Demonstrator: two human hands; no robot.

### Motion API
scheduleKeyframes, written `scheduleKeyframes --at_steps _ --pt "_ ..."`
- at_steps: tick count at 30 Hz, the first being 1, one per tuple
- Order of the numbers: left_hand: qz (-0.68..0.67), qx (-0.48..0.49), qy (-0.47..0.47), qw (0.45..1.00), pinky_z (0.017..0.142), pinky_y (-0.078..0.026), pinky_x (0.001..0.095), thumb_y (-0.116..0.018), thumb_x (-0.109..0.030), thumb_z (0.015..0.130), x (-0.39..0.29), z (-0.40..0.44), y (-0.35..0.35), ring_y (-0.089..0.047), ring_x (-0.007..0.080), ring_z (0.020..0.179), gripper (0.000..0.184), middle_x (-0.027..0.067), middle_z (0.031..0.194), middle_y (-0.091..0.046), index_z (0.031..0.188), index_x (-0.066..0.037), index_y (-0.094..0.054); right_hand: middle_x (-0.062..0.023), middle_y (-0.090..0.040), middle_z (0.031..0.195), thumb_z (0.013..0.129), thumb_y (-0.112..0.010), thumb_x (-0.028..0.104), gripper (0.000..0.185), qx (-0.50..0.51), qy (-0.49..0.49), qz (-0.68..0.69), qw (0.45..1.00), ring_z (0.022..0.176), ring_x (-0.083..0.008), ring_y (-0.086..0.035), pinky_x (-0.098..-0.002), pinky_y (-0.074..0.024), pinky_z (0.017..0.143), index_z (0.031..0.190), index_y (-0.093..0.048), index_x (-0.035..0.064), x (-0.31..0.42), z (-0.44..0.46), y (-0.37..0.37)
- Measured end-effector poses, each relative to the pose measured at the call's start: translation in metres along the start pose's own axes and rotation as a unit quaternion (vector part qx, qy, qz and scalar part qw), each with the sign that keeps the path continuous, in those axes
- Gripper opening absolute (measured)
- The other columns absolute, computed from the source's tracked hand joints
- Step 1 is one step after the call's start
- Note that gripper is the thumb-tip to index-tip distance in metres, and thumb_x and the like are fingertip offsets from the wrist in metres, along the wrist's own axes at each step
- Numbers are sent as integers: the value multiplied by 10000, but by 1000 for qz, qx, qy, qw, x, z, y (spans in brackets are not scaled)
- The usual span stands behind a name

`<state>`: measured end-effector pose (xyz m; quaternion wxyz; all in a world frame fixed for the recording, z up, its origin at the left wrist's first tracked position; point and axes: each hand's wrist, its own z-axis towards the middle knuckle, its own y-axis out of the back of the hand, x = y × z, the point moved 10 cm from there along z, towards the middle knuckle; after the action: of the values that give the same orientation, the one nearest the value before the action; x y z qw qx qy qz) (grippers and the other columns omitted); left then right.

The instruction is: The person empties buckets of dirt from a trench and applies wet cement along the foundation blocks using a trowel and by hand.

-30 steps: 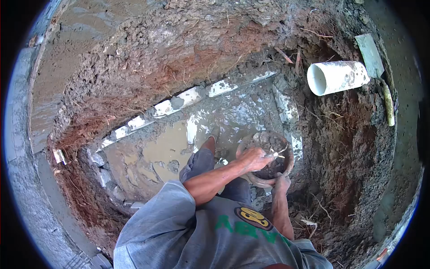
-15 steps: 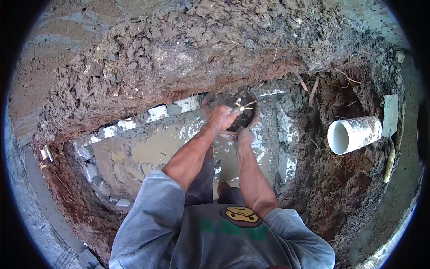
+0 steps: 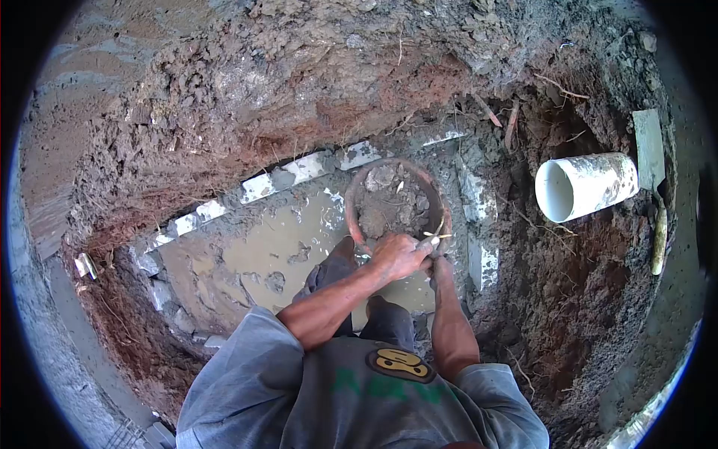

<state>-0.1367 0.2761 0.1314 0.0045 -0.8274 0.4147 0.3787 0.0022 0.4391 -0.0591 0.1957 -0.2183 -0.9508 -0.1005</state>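
A round tub (image 3: 353, 213) with a muddy reddish rim holds clumps of wet soil (image 3: 390, 200). It stands in front of me in the flooded pit. My left hand (image 3: 402, 257) is closed at the tub's near right rim, and a thin pale strip (image 3: 437, 236) pokes from its fingertips. Close beside it, just below the same rim, is my right hand (image 3: 441, 268). Its fingers look closed, but the left hand partly covers them, so what they grip is hidden.
Muddy water (image 3: 250, 236) covers the pit floor, bordered by white-faced blocks (image 3: 307, 169). A white pipe piece (image 3: 587, 185) lies on the right bank next to a trowel (image 3: 649, 150). Roots jut from the soil walls. My legs stand in the water.
My left hand has moved from over the tub to its near right rim, beside my right hand, carrying the pale strip. More of the tub and its soil now shows.
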Motion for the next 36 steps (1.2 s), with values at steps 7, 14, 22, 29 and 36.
scheduleKeyframes --at_steps 7,14,22,29,36 --pt "54 -23 -45 997 707 -472 452 -533 -505 816 18 5 18 -618 384 739 497 226 726 -627 764 -31 -674 -111 -603 705 696 -583 6 209 -122 79 -21 989 562 -207 -608 -333 -520 482 883 -602 -84 -2 -47 12" --pt "-22 -134 -37 990 575 -447 425 -577 -493 819 51 13 125 -583 333 582 477 172 611 -594 721 -33 -654 -144 -639 933 628 -561 38 476 -125 80 -185 971 815 -250 -638 -303 -498 767 1097 -582 -42 90 -60 -101" --pt "56 -215 -75 972 646 -465 403 -549 -523 811 82 62 185 -616 333 657 487 158 669 -630 760 -56 -677 -179 -612 771 709 -519 39 245 -93 38 -77 992 543 -293 -626 -398 -473 393 905 -568 -100 135 -36 -238" --pt "62 -116 8 991 959 -340 496 -511 -602 792 93 46 143 -604 347 940 514 173 888 -664 863 -133 -709 -135 -575 770 732 -515 17 207 -60 -50 32 996 476 -245 -565 -352 -451 357 926 -527 -54 39 -51 -186" --pt "105 -86 10 991 873 -440 438 -513 -583 795 73 23 102 -595 363 968 492 165 962 -660 964 -161 -700 -136 -575 732 727 -546 7 155 -62 2 -17 998 483 -247 -573 -355 -454 343 870 -536 -53 31 -28 -118"
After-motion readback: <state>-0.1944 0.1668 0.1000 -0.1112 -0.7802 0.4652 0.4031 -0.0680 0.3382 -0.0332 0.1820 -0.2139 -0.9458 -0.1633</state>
